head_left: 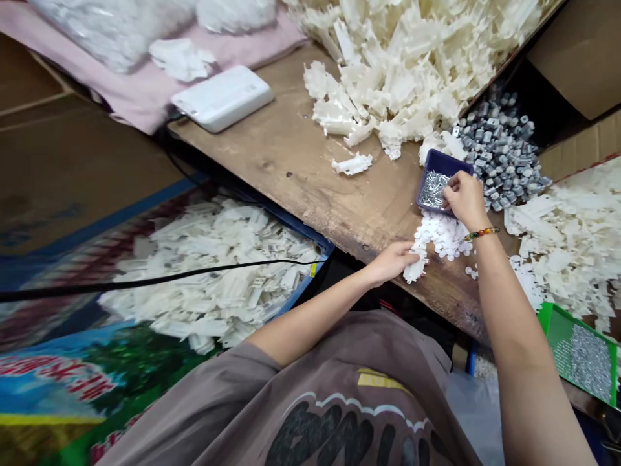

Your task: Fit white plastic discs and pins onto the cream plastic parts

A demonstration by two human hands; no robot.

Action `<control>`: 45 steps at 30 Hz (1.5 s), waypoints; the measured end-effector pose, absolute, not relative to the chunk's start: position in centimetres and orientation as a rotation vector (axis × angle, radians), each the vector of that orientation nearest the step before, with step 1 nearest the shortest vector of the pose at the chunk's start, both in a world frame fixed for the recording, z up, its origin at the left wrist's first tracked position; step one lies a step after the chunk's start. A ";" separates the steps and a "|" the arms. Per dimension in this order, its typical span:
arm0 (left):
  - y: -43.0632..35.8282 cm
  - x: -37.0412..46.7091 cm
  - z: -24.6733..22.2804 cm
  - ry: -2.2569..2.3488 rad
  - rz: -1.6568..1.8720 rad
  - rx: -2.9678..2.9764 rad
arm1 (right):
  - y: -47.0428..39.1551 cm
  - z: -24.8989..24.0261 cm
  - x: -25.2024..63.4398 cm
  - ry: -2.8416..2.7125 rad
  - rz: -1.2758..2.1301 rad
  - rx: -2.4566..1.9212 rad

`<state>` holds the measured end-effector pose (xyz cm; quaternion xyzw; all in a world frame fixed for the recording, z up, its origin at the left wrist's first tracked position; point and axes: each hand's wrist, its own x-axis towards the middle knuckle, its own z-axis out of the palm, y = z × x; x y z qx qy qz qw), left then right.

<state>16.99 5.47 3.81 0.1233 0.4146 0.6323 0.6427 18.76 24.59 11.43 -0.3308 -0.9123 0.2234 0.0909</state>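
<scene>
At the table's near edge, my left hand (392, 262) is closed on a white plastic part (415, 266), held flat between thumb and fingers. My right hand (466, 195), with a beaded bracelet at its wrist, reaches into a dark blue box (451, 160). Small silver metal pins or screws (433, 189) fill the bottom of that box. The right fingertips are pinched together over them; anything between the tips is too small to make out. White plastic discs (444, 233) lie in a loose pile just below the box, between both hands.
Cream plastic parts (412, 71) heap at the back, with grey small cylinders (504, 149) right of the box. A green tray (548, 317) of metal pieces sits at right. A white device (226, 97) lies left. A black cord (194, 270) crosses over a parts-filled blue bin (295, 294).
</scene>
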 end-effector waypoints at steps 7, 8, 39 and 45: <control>5.1 17.1 4.1 0.984 1.449 0.286 | 17.7 10.3 25.9 -2.355 1.576 -0.925; 5.1 17.1 4.1 0.991 1.450 0.288 | 17.0 9.7 26.6 -2.336 1.574 -0.948; 4.9 17.7 4.1 1.102 1.396 0.324 | 14.1 6.5 28.6 -2.658 0.691 -0.763; 4.9 17.8 3.6 1.193 1.384 0.404 | 14.2 7.4 28.7 -2.792 0.611 -0.772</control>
